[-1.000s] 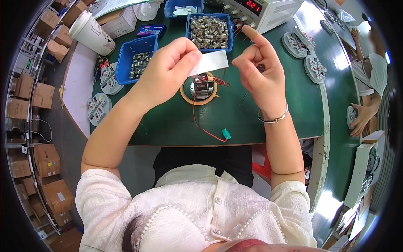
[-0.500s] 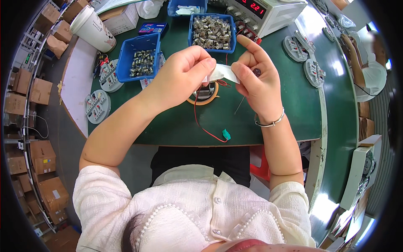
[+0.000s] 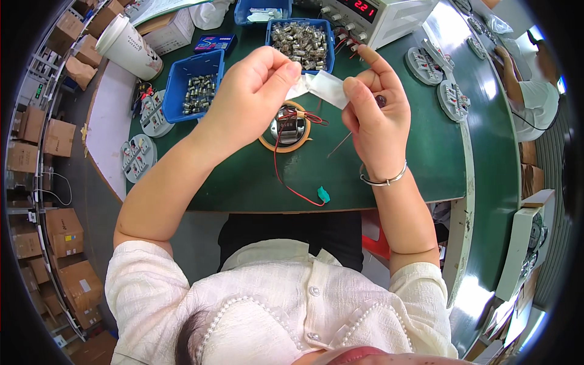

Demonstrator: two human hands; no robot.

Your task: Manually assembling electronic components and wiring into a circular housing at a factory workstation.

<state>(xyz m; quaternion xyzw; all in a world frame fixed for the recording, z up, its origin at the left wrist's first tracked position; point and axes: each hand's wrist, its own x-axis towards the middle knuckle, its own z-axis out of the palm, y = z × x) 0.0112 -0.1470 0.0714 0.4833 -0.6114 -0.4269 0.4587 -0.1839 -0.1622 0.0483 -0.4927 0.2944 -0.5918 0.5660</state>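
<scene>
Up over the middle of the worktop [image 3: 243, 182], the left hand [image 3: 255, 91] has thumb and forefinger pinched down on one end of a white strip [image 3: 328, 90], and the right hand [image 3: 377, 112] nips the other end. Whether that is one folded piece or two overlapping, I can't quite tell. The right hand's outer fingers curl round a dark-handled tool [image 3: 381, 101], its thin shaft pointing down and inward.

Here's the danger: an uneven tug could tear or crease the strip, and if it's sticky, it could cling to itself. A loosened palm could drop the tool near the round device [image 3: 286, 128] below. Its red wire [image 3: 277, 167] trails to a teal end piece [image 3: 323, 194] by the worktop's near edge, where a forearm could snag it.

Around the green surface: a blue bin [image 3: 328, 66] of small metal-capped parts towards the far edge, another blue bin [image 3: 173, 100] to its left, a power supply [image 3: 389, 27] with lit digits at the far right, a paper cup [image 3: 129, 45] at the far-left corner. Cardboard boxes [image 3: 66, 234] line the shelving on the left; a co-worker [image 3: 538, 100] sits beyond the right edge.
</scene>
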